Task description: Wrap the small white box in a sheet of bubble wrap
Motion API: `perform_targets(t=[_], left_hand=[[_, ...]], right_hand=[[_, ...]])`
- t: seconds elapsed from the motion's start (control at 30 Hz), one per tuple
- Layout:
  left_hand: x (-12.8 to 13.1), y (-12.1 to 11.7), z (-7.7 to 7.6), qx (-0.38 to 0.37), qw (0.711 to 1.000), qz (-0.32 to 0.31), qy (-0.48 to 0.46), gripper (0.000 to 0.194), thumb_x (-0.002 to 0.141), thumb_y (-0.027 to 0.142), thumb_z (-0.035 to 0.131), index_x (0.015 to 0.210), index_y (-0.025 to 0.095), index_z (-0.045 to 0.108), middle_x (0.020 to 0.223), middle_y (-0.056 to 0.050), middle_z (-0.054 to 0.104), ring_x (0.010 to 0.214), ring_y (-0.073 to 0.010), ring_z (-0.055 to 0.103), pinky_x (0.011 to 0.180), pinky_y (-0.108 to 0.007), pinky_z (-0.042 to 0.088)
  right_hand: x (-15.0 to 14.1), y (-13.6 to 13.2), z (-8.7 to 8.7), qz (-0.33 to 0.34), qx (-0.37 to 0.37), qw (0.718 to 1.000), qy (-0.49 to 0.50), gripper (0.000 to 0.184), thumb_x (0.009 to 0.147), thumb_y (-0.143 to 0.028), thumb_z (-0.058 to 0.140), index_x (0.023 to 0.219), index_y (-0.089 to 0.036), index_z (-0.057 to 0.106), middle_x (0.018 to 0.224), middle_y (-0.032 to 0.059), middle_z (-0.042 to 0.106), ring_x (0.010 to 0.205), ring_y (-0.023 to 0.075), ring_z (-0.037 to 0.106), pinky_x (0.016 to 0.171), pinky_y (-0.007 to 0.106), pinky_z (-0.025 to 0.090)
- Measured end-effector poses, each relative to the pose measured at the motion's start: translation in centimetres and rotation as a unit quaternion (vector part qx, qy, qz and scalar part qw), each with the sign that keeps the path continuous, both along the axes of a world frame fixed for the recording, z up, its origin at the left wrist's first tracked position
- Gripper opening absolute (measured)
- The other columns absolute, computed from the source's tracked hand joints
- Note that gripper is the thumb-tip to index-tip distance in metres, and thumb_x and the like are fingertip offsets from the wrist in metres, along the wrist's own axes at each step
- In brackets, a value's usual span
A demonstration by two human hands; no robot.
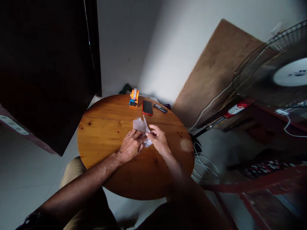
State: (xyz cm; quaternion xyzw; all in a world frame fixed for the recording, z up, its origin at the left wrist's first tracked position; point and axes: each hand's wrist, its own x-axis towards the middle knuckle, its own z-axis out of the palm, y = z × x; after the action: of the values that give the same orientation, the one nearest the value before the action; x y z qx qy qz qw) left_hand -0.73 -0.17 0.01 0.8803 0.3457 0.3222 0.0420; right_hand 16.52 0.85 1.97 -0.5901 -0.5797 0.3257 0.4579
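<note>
Both hands meet over the middle of a round wooden table. My left hand and my right hand each pinch a crumpled piece of clear plastic wrap, which sticks up between them. The fingers of both hands are closed on it. Whether anything lies inside the wrap is hidden.
At the table's far edge stand an orange and blue tape dispenser, a red phone and a small dark remote. A standing fan and a leaning wooden board are to the right, white cables on the floor.
</note>
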Motion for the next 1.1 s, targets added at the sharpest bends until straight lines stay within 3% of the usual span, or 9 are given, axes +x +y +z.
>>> perform_targets(t=[0.2,0.37,0.53,0.8,1.1], left_hand=[[0.0,-0.1,0.5,-0.070,0.996,0.029,-0.037,0.038,0.082,0.014,0.057,0.120,0.012,0.059,0.110,-0.012,0.067,0.104,-0.0290,0.054,0.092,-0.043,0.048],[-0.2,0.1,-0.1,-0.031,0.997,0.042,-0.059,0.025,0.085,0.017,0.057,0.108,0.012,0.066,0.120,-0.017,0.062,0.103,-0.0303,0.056,0.087,-0.045,0.049],[-0.3,0.5,-0.5,-0.021,0.995,-0.004,-0.099,0.020,0.088,0.017,0.056,0.100,0.013,0.071,0.106,-0.013,0.066,0.099,-0.0272,0.056,0.089,-0.041,0.050],[-0.2,0.9,-0.6,-0.033,0.991,-0.034,-0.124,0.021,0.088,0.015,0.055,0.101,0.015,0.072,0.107,-0.011,0.068,0.099,-0.0250,0.057,0.091,-0.040,0.051],[-0.2,0.9,-0.4,-0.077,0.984,-0.020,-0.157,0.026,0.077,0.012,0.061,0.102,0.016,0.063,0.095,-0.009,0.065,0.092,-0.0233,0.057,0.085,-0.039,0.052]], right_hand=[[-0.2,0.0,0.1,0.014,-0.004,1.000,0.021,0.044,0.072,-0.026,0.065,0.115,-0.014,0.062,0.074,0.0010,0.070,0.061,0.0127,0.060,0.056,0.023,0.047],[-0.3,0.2,-0.3,0.005,-0.010,1.000,0.014,0.045,0.072,-0.028,0.065,0.114,-0.014,0.064,0.080,0.0038,0.071,0.067,0.0150,0.063,0.059,0.026,0.050],[0.0,0.4,-0.2,0.024,0.006,0.999,-0.032,0.043,0.075,-0.028,0.063,0.116,-0.015,0.066,0.083,0.0052,0.072,0.069,0.0163,0.065,0.060,0.027,0.053],[-0.5,0.0,0.9,0.062,0.035,0.991,-0.111,0.040,0.077,-0.021,0.060,0.116,-0.016,0.069,0.086,0.0056,0.075,0.072,0.0173,0.068,0.064,0.028,0.055],[0.2,-0.3,1.8,0.121,-0.031,0.985,-0.118,0.043,0.085,-0.022,0.056,0.126,-0.011,0.064,0.088,0.0062,0.075,0.067,0.0141,0.065,0.062,0.025,0.052]])
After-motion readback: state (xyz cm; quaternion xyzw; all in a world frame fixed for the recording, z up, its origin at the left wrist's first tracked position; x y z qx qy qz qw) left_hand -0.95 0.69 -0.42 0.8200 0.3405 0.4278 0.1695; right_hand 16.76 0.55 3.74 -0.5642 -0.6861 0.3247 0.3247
